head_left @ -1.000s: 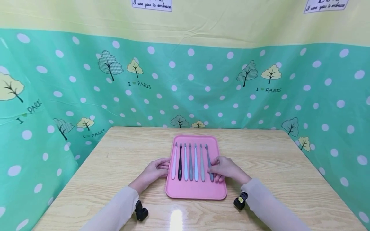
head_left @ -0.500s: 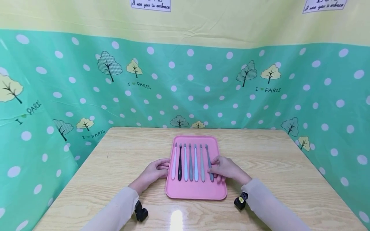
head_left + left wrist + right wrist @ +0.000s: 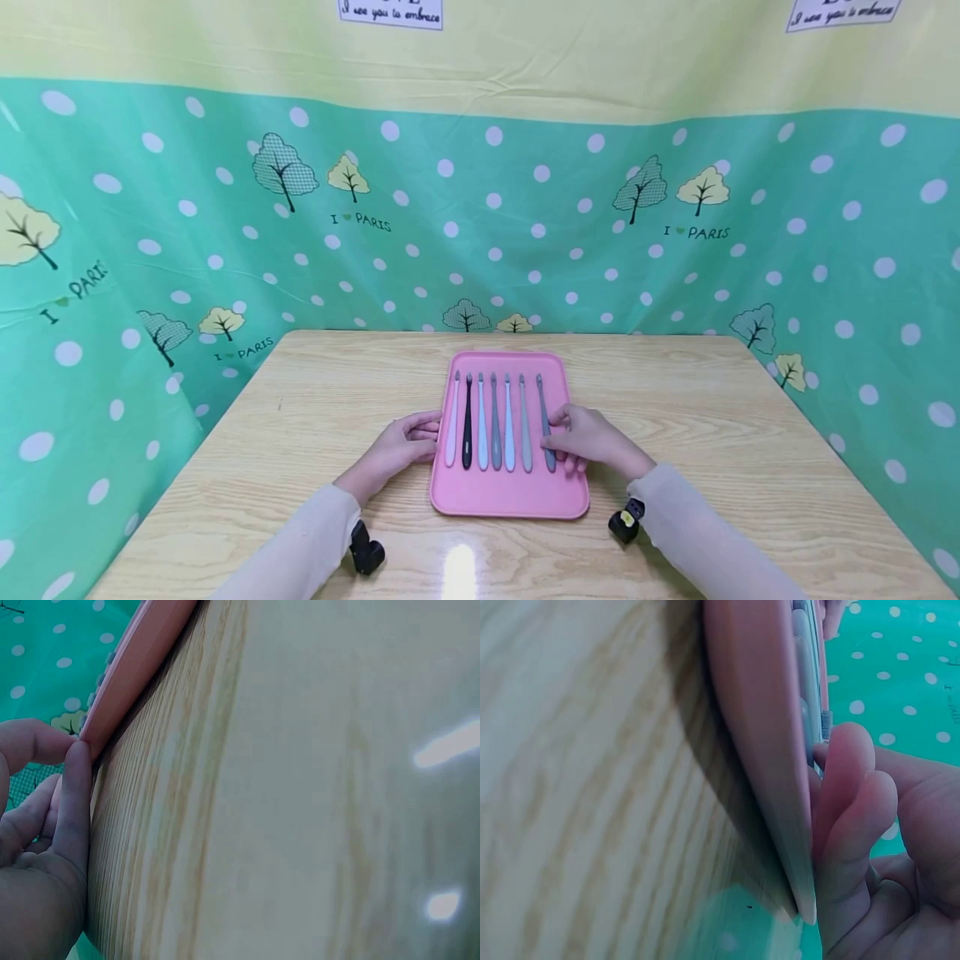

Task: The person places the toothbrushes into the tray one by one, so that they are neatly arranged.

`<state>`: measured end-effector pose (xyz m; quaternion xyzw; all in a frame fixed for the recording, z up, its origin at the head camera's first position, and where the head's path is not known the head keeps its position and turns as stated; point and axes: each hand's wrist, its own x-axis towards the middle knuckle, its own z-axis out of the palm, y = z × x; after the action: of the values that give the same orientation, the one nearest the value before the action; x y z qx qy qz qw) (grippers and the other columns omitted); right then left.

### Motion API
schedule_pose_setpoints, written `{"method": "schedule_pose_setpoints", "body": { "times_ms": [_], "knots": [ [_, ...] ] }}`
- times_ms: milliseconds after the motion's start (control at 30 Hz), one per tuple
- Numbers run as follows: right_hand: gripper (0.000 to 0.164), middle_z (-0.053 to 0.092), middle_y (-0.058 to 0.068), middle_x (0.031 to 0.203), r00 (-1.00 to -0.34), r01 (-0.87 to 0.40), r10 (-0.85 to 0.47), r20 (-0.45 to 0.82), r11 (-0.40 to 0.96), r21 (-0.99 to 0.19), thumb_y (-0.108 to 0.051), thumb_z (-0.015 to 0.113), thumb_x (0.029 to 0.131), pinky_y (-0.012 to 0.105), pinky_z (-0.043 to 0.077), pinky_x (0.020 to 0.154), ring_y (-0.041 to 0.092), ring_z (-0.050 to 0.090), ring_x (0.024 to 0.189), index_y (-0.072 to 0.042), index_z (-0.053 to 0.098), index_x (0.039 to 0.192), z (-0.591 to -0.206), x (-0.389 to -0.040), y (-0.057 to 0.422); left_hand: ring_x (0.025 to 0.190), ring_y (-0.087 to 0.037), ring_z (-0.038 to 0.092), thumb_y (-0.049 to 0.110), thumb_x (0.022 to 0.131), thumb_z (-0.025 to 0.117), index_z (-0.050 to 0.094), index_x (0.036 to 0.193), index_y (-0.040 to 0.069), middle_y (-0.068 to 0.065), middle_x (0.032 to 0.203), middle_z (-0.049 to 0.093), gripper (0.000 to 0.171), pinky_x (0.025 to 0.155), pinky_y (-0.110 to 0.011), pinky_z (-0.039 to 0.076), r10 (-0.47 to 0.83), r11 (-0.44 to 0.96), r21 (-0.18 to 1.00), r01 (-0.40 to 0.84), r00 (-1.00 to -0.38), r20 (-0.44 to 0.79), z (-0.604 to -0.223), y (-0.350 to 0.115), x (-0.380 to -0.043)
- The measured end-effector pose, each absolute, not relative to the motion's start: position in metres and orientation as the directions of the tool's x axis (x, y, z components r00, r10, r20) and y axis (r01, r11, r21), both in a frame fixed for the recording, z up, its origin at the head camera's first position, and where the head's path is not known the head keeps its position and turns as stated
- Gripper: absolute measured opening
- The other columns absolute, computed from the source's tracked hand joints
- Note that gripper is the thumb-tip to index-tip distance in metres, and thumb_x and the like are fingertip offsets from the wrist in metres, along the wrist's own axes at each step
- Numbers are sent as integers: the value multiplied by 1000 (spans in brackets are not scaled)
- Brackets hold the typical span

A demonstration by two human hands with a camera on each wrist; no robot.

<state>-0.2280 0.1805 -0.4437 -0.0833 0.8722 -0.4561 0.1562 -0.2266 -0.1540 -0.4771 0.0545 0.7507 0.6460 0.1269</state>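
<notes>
A pink tray (image 3: 512, 498) holds a row of several slim toothbrushes, heads toward the far side. From the left come a pink toothbrush (image 3: 452, 425), a black toothbrush (image 3: 467, 425), then pale blue and grey ones. My right hand (image 3: 588, 435) pinches the handle of the dark grey toothbrush (image 3: 543, 408) at the row's right end; its other fingers lie over the tray's right rim. At the left rim, my left hand (image 3: 405, 440) holds the tray's edge between thumb and forefinger (image 3: 41, 742), as the left wrist view shows. In the right wrist view, the right fingers hide much of that toothbrush.
The tray lies on a wood-grain table (image 3: 337, 375). A green and yellow printed curtain (image 3: 495, 208) hangs behind the table and along both sides. Small black devices sit at both wrists, the left one (image 3: 366, 550) and the right one (image 3: 624, 522).
The dark grey toothbrush has shifted slightly to the right with my right hand, its head a bit farther from the neighbouring toothbrush. The left hand and tray stay put.
</notes>
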Motion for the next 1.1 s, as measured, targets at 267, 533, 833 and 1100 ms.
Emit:
{"method": "schedule_pose_setpoints", "body": {
  "times_ms": [267,533,833,1100],
  "knots": [
    [50,66,11,72,-937,2,-284,-205,581,-814,-20,71,93,24,53,40,17,62,48,9,51,129,-441,-227,179,105,-23,62,-2,87,69,51,143,-1,-16,122,59,59,87,-34,61,242,162,983,-81,-963,-119,-478,-155,-227],
    [51,66,11,72,-941,11,-269,-207,584,-811,-20,72,93,25,53,40,18,63,48,9,51,129,-439,-227,178,106,-23,62,-1,88,69,51,143,0,-15,122,60,58,88,-33,61,234,173,981,-83,-964,-123,-478,-155,-226],
    [50,66,12,75,-943,13,-264,-202,577,-817,-20,72,92,29,57,44,19,62,50,8,52,129,-436,-223,179,109,-25,62,-1,88,69,50,144,0,-16,124,60,59,88,-34,60,248,160,983,-93,-960,-131,-476,-155,-225],
    [46,66,11,74,-946,-22,-278,-165,563,-826,-19,69,94,34,59,47,21,64,55,6,53,129,-437,-220,191,108,-24,63,2,88,68,48,145,0,-16,125,60,61,90,-34,60,263,159,979,-126,-951,-165,-474,-155,-228]
  ]
}}
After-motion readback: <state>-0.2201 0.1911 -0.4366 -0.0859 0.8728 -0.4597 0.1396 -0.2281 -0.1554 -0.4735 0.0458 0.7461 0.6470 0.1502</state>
